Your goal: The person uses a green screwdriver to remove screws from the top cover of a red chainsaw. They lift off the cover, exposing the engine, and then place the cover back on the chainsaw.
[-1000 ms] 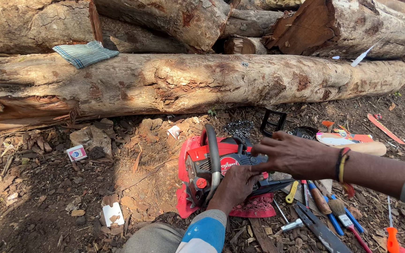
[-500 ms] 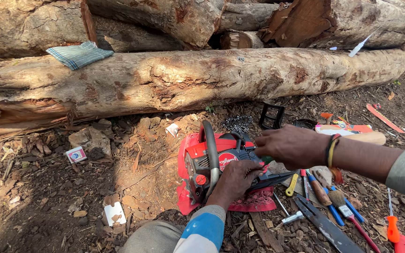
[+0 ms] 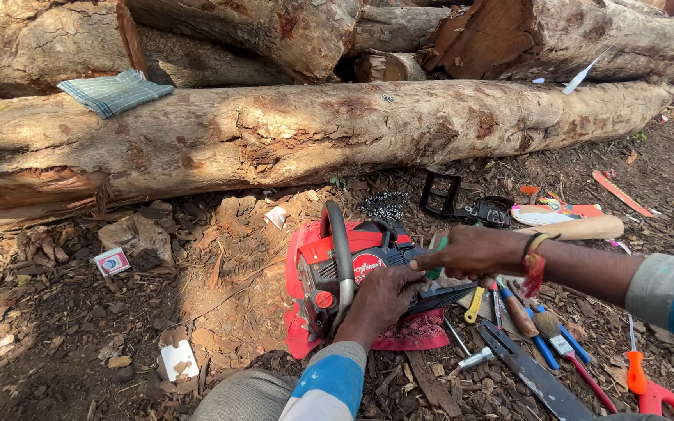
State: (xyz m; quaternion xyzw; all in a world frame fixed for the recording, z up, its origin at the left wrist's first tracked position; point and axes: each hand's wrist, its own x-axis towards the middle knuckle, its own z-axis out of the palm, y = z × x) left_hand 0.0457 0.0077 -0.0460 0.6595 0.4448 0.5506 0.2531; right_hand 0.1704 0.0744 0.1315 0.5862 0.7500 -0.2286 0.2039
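Now | left hand (image 3: pixel 380 300) pressing one red chainsaw (image 3: pixel 352 269) | right hand (image 3: pixel 470 253) gripping green tool (image 3: pixel 437 257) | logs (image 3: pixel 313 140): several

The left hand (image 3: pixel 380 300) covers the middle of the red chainsaw body (image 3: pixel 345 273), so its grip there cannot be read. The right hand (image 3: pixel 470 253) hides most of a green-handled tool (image 3: pixel 437 257). At five o'clock, the orange-handled tool (image 3: pixel 653 394) runs off the bottom edge. The long log (image 3: pixel 290 140) is cut off at nine o'clock.
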